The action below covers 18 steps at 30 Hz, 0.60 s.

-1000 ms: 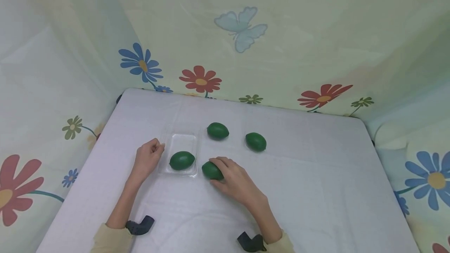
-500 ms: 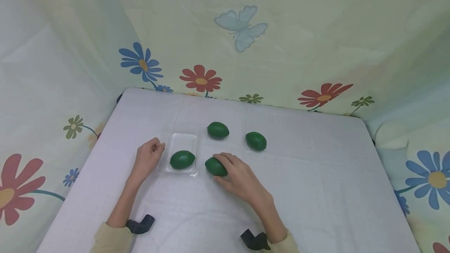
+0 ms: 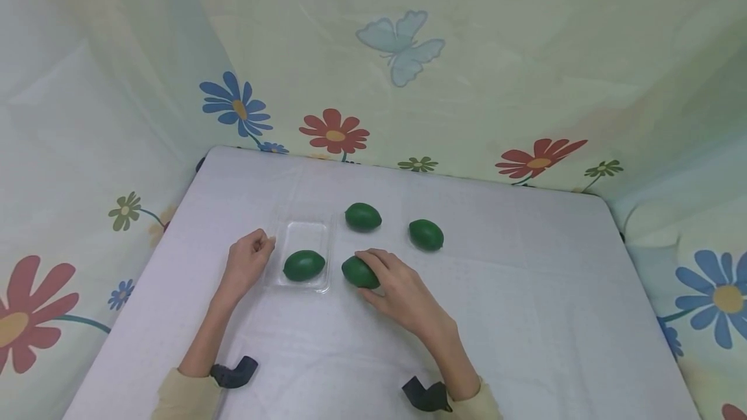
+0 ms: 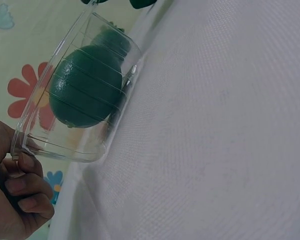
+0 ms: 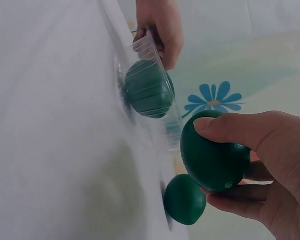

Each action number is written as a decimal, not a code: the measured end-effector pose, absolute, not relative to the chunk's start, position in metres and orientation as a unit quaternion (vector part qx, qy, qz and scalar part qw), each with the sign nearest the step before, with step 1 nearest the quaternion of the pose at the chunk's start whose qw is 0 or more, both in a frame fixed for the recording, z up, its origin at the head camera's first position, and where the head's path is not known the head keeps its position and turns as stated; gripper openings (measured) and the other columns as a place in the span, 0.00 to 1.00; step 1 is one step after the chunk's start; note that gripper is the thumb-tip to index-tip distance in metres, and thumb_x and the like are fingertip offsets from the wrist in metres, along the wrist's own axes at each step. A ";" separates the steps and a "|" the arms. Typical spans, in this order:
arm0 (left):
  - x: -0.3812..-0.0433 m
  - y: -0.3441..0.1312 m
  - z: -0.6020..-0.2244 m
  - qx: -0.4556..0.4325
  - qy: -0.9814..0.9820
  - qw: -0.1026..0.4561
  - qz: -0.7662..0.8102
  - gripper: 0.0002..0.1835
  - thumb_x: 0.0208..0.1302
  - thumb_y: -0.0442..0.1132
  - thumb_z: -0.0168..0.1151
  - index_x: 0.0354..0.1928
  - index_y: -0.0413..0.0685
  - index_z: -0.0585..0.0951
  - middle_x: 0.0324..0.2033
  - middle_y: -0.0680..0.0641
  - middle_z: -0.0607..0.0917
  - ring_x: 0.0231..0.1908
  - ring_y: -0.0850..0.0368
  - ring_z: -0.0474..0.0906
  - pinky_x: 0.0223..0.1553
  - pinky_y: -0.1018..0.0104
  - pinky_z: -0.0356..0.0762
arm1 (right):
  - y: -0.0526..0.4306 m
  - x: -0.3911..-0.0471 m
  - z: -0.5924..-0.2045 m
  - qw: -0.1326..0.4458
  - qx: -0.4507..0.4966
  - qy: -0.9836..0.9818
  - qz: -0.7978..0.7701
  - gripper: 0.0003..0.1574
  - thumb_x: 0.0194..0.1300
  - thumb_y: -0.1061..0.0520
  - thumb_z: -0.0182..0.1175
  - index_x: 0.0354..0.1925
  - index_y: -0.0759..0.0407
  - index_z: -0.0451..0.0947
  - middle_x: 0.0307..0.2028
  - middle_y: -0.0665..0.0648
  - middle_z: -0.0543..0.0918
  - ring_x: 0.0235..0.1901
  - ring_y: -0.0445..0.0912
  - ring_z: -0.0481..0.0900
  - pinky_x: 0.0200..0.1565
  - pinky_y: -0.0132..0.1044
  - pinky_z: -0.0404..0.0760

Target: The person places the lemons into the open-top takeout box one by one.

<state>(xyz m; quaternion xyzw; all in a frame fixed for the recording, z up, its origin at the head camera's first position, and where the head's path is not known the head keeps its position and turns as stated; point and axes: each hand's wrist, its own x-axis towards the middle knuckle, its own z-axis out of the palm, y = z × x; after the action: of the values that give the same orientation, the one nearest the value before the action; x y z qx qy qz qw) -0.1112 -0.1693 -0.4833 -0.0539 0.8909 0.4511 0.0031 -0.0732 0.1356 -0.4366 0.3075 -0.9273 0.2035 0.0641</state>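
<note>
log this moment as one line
left fingers: pinch clear rectangular plastic tray; right fingers: hold green oval fruit aloft; tray: one green fruit; white cloth: two green fruits

The green fruit (image 5: 207, 155) in the right hand (image 3: 401, 291) looks smooth, with a soft gloss. Beside the left hand (image 3: 248, 260), the tray (image 3: 307, 233) is thin, clear, shiny plastic with ribbed walls; the fruit inside it (image 4: 85, 87) shows bright highlights on its skin. Under both hands spreads a matt white cloth (image 4: 205, 130) with a fine woven grain. Behind the hands, the beige sleeves (image 3: 185, 396) are matt fabric. Beyond them, the printed backdrop (image 3: 496, 57) is a smooth, lightly creased sheet.
</note>
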 end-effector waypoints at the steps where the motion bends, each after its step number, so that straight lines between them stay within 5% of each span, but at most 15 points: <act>1: -0.111 -0.169 -0.484 -0.053 0.891 0.003 0.451 0.15 0.70 0.40 0.54 0.23 0.45 0.68 0.15 0.52 0.68 0.19 0.57 0.63 0.19 0.69 0.62 | 0.135 -0.073 -0.436 0.068 0.311 -0.925 0.206 0.40 0.53 0.52 0.73 0.63 0.52 0.69 0.57 0.53 0.77 0.54 0.46 0.79 0.53 0.36 0.80; 18: -0.112 -0.170 -0.487 -0.047 0.892 -0.007 0.449 0.16 0.70 0.39 0.54 0.22 0.45 0.68 0.14 0.54 0.67 0.17 0.59 0.62 0.18 0.70 0.61 | 0.133 -0.079 -0.431 0.088 0.332 -0.915 0.211 0.39 0.54 0.54 0.72 0.63 0.54 0.70 0.57 0.54 0.77 0.54 0.45 0.79 0.52 0.35 0.80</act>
<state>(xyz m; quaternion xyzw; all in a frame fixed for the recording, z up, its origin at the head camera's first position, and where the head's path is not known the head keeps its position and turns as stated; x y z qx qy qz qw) -0.1125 -0.1696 -0.4872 -0.0473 0.8923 0.4490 -0.0075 -0.0787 0.1326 -0.4308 0.3316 -0.9152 0.2115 0.0879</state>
